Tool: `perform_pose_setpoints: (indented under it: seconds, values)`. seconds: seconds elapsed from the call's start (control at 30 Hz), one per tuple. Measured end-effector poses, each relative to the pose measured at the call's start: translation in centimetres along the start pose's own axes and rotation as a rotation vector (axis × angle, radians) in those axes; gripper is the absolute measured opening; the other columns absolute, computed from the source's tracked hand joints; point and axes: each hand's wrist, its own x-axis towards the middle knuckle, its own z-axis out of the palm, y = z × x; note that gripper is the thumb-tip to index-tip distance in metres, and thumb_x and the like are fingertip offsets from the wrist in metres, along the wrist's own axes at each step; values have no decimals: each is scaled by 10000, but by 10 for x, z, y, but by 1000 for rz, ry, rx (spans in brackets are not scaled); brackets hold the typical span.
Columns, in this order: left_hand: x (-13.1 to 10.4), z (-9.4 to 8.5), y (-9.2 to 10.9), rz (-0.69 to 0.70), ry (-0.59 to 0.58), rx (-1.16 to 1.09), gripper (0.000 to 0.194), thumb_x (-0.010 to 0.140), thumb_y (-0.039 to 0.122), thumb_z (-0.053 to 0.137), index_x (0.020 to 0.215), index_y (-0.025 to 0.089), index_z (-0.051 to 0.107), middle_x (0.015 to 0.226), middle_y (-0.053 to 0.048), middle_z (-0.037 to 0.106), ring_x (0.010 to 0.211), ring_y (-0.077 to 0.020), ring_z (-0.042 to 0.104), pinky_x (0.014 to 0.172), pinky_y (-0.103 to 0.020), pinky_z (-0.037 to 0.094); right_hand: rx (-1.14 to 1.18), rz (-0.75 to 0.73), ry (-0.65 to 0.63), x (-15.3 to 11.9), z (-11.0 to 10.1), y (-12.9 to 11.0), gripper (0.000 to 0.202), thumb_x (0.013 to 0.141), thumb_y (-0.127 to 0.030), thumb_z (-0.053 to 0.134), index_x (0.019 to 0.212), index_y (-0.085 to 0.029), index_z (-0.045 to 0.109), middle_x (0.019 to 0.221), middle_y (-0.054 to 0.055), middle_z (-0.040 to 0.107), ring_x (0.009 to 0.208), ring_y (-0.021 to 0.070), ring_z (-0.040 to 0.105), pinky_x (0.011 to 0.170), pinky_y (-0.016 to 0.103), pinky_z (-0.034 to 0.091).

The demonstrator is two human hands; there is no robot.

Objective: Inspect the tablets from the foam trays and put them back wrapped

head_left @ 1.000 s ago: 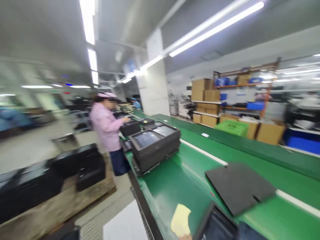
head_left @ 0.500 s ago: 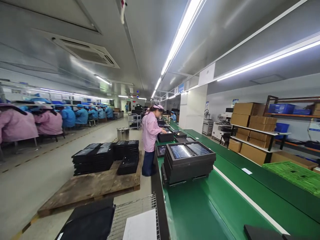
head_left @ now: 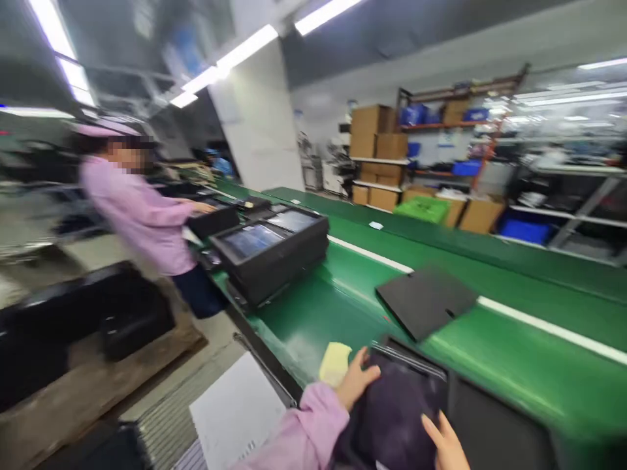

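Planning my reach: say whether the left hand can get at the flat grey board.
Probably yes: the grey board lies uncovered on the green belt, just beyond the black tray. The left hand would first have to leave the dark item it touches.

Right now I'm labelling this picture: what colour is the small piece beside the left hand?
Pale yellow; the small piece shows in the head view.
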Motion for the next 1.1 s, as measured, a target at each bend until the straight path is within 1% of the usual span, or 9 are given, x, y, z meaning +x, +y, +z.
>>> perform_pose_setpoints:
  seconds: [0.07,0.13,0.27,0.33,0.43,0.6,0.7,0.9,1.1]
  values:
    - [-3,6,2,38,-77,-100,364,767,315,523,1075,123,559,1050,-119,648,978,-240,592,873,-387,452,105,27,14,-19,-16,12,407,701,-545,644,946,-221,616,955,50,660,954,260,604,883,428,477]
    - [-9,6,6,87,-133,-170,311,673,319,604,931,146,599,903,-76,669,856,-226,607,802,-365,467,121,11,35,-28,-26,13,363,634,-486,704,850,-211,607,843,44,655,875,260,612,871,431,470]
    - [-22,2,14,175,-237,-257,269,530,305,739,733,173,621,832,-56,660,816,-223,598,769,-342,457,48,-172,80,-32,-33,0,283,658,-371,698,864,-212,587,933,55,608,924,232,570,860,375,452]
    - [-25,0,16,212,-273,-285,305,535,353,770,735,172,629,839,-68,660,822,-228,602,767,-347,455,37,-227,54,-31,-33,-4,244,686,-349,687,860,-213,582,977,56,585,931,216,559,847,344,447]
    - [-25,-2,14,285,-334,-308,347,584,416,781,771,164,635,848,-85,660,807,-228,614,742,-348,463,46,-229,19,-32,-32,-3,233,707,-349,698,849,-215,572,950,43,577,878,195,563,807,326,451]
    - [-26,-5,10,394,-378,-311,346,655,428,750,849,170,625,898,-92,651,842,-223,619,749,-344,483,128,-227,-21,-36,-33,4,273,701,-325,744,879,-231,560,978,34,558,867,172,570,780,303,457]
    - [-28,-6,10,425,-394,-313,369,664,441,740,881,167,625,919,-100,640,841,-221,620,751,-354,498,163,-200,-58,-39,-34,6,283,705,-287,750,900,-237,552,1010,35,538,851,157,578,775,298,468]
    - [-31,-7,8,471,-427,-316,369,665,430,744,923,187,638,937,-93,631,873,-221,613,769,-348,491,152,-245,-64,-42,-34,7,270,714,-281,746,901,-241,555,1002,45,545,940,179,562,819,312,459]
    - [-35,-8,4,475,-438,-300,341,693,407,727,948,201,631,968,-94,625,896,-225,604,776,-347,482,170,-264,-76,-44,-32,4,289,702,-305,756,890,-229,550,989,43,539,882,162,569,787,301,458]
